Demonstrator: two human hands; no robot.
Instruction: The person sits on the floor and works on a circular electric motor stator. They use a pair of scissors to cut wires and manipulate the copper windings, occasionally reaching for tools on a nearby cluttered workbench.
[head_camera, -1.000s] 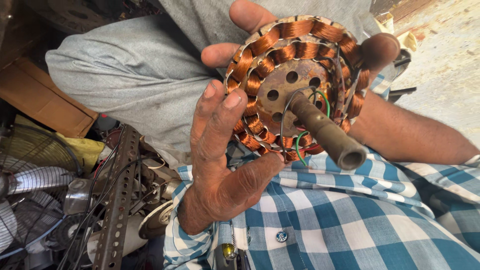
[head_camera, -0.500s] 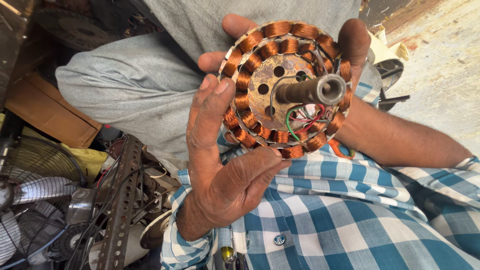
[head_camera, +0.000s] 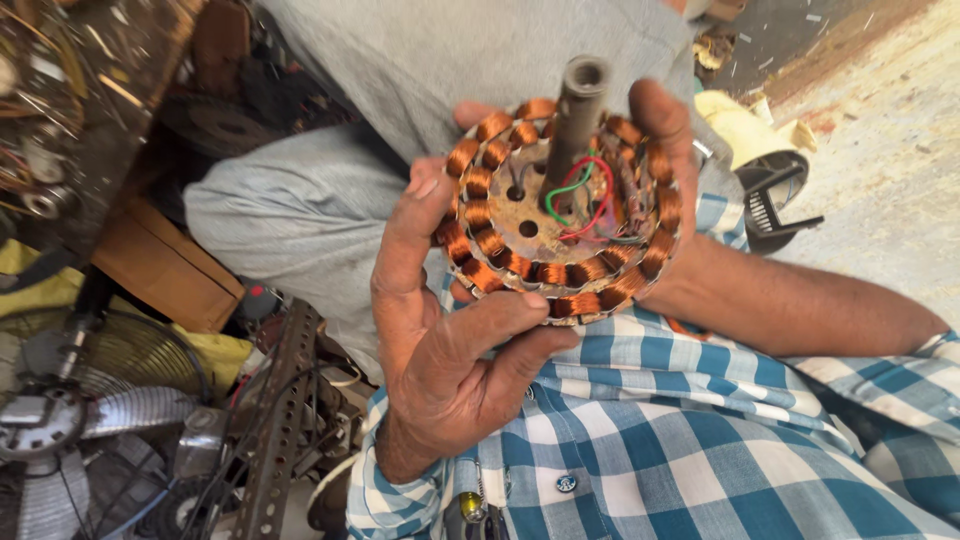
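A round fan motor stator (head_camera: 520, 250), ringed with copper wire coils, is held up in front of my checked shirt. A grey metal shaft (head_camera: 573, 120) sticks out of its rusty centre, pointing toward the top of the view. Red, green and dark wires (head_camera: 585, 200) loop beside the shaft's base. My left hand (head_camera: 440, 340) grips the stator's left and lower rim, thumb along the left edge and fingers curled under it. My right hand (head_camera: 665, 140) holds the right rim from behind, with fingertips over the coils.
My grey trousers (head_camera: 330, 220) fill the upper middle. At the left lie a cardboard box (head_camera: 160, 265), a fan guard and fan blades (head_camera: 70, 420), a perforated metal bar (head_camera: 280, 420) and tangled cables. A black plastic part (head_camera: 775, 205) and a yellow piece sit on the concrete floor at right.
The stator has been turned in both hands, so the shaft swung from pointing right to pointing up in the view. Both hands kept their grip on the rim.
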